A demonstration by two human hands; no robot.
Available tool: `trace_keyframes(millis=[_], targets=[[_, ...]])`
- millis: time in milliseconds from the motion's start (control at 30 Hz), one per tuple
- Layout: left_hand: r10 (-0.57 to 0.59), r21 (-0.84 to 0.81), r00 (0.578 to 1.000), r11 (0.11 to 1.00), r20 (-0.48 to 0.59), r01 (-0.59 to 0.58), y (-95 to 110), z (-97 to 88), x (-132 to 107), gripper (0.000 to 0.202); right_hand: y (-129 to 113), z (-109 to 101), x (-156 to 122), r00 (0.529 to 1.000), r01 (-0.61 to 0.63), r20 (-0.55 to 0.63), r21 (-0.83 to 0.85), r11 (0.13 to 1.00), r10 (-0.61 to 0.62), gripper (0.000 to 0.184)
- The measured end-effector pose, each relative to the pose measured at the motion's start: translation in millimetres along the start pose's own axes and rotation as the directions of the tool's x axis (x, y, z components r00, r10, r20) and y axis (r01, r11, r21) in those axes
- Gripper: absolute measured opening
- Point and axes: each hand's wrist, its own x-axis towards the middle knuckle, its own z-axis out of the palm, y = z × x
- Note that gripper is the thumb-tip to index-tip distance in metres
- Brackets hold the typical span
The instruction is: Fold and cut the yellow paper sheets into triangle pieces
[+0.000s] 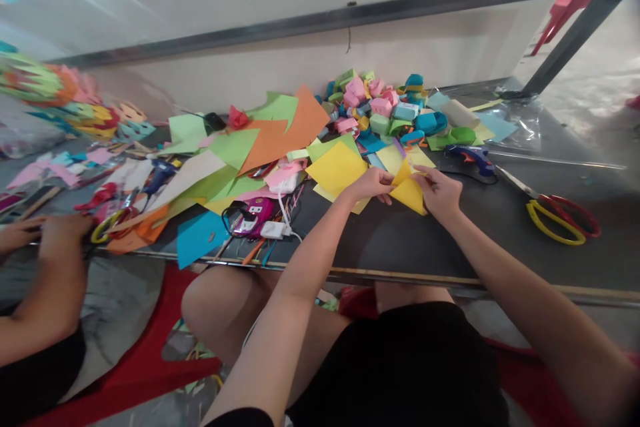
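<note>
Between both hands is a piece of yellow paper [409, 195], curled and folded over, held above the dark tabletop. My left hand [374, 185] pinches its left side. At the right edge my right hand [440, 192] grips it with thumb and bent fingers. A flat yellow sheet [337, 168] lies just left of my left hand, over other papers. Beyond my right hand rests a blue glue gun [473, 159]. Farther right, scissors [557, 217] with red and yellow handles lie on the table.
Small folded paper pieces [383, 107] are heaped against the wall. Green and orange sheets [287, 137] spread to the left. A purple power strip [255, 217] with plugs and cables sits near the front edge. A co-worker's arms [57, 260] are at far left, near another glue gun [159, 173].
</note>
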Motion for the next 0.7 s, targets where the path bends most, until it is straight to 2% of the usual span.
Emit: trace_keyframes(millis=[100, 200, 300, 367, 433, 500, 600, 667, 700], targets=[[-0.038, 0.053, 0.992, 0.998, 0.124, 0.032, 1, -3.3, -1, 0.027, 5, 4, 5, 0.977, -0.211, 0.022, 0.148, 0.966, 0.211, 0.036], [-0.06, 0.049, 0.978, 0.997, 0.202, 0.051, -1, -6.4, -1, 0.041, 7, 9, 6, 0.95, -0.313, 0.108, 0.26, 0.914, 0.294, 0.04], [-0.073, -0.037, 0.988, 0.996, 0.135, 0.079, -4, -5.3, 1, 0.069, 5, 12, 8, 0.945, -0.326, 0.129, 0.383, 0.864, 0.299, 0.039], [-0.069, -0.104, 0.996, 0.992, 0.059, 0.075, -6, -3.1, 2, 0.079, 2, 13, 9, 0.924, -0.382, 0.179, 0.468, 0.797, 0.338, 0.037], [-0.06, -0.14, 0.998, 0.988, -0.002, 0.059, -8, -1.0, 3, 0.073, -1, 13, 10, 0.883, -0.47, 0.255, 0.5, 0.727, 0.395, 0.037], [-0.068, -0.148, 0.997, 0.987, -0.026, 0.063, -8, 0.5, 4, 0.06, -2, 12, 10, 0.845, -0.535, 0.3, 0.489, 0.689, 0.444, 0.039], [-0.119, -0.12, 0.99, 0.985, 0.073, 0.127, -6, 2.9, 6, 0.043, -1, 11, 10, 0.804, -0.595, 0.305, 0.436, 0.676, 0.511, 0.049], [-0.14, -0.13, 0.981, 0.979, 0.131, 0.157, -6, 5.0, 7, 0.039, 0, 9, 11, 0.791, -0.612, 0.279, 0.402, 0.681, 0.545, 0.066], [-0.131, -0.164, 0.983, 0.975, 0.127, 0.151, -6, 6.0, 7, 0.041, 1, 9, 11, 0.79, -0.612, 0.261, 0.396, 0.684, 0.555, 0.074]])
